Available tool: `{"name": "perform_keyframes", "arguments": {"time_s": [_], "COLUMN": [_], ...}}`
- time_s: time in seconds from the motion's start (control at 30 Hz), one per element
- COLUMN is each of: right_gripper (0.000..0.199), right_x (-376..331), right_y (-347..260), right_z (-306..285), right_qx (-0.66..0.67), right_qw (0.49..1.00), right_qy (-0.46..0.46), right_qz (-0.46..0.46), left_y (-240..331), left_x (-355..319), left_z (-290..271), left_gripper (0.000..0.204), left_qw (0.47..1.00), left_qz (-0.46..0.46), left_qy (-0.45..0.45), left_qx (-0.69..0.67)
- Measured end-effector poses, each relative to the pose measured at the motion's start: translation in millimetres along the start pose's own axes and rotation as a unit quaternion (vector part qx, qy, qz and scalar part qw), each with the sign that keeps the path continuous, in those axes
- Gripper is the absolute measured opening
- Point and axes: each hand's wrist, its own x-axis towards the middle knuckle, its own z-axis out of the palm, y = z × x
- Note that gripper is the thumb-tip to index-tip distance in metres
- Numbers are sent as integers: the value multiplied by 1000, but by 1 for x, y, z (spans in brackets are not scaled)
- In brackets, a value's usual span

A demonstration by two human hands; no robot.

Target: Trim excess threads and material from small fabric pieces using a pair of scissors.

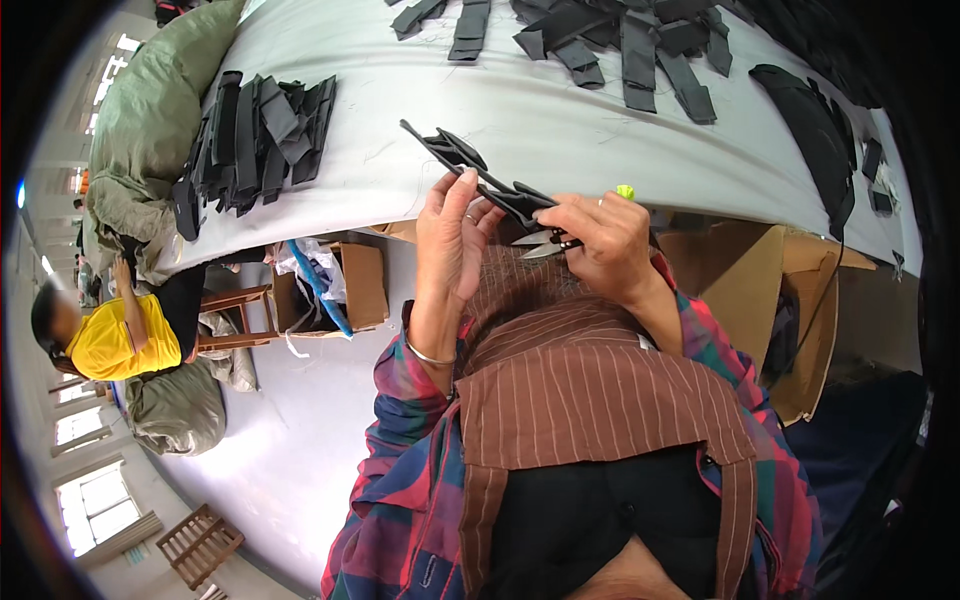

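Observation:
Above the table's near edge, a dark grey folded fabric strip [475, 170] runs slantwise between my two hands. My left hand [452, 225] pinches its lower side with thumb and fingers. My right hand [605, 235] is closed around small thread snips [545, 243], whose silver blades point left, just under the strip. The right thumb and forefinger also press on the strip's near end. Part of the snips' handle is hidden in the palm; a small yellow-green piece [626, 191] shows beside the right knuckles.
The white-covered table [370, 130] carries a stack of dark strips [262, 140] at left and a loose pile [640, 50] at the far side. Black fabric [805, 135] lies at right. Cardboard boxes [365, 285] stand below the edge. A person in yellow [135, 335] sits at left.

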Motion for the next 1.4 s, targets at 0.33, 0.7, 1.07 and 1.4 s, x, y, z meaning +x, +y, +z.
{"name": "perform_keyframes", "arguments": {"time_s": [0.33, 0.7, 1.07, 1.4], "right_gripper": [29, 26, 23, 13], "right_x": [-4, 12, 50, 54], "right_y": [12, 29, 30, 38], "right_z": [10, 24, 5, 12], "right_qx": [29, 245, 312, 212], "right_qw": [998, 949, 907, 926], "right_qy": [0, -46, -51, -99], "right_qz": [56, 192, 278, 297], "left_y": [8, 22, 24, 9], "left_x": [4, 15, 36, 38], "left_z": [0, -13, 2, 9], "left_gripper": [26, 17, 14, 28], "left_qw": [996, 998, 978, 964], "left_qz": [25, 43, 200, 219], "left_qy": [8, -24, -18, 30], "left_qx": [-86, -25, 59, 150]}}
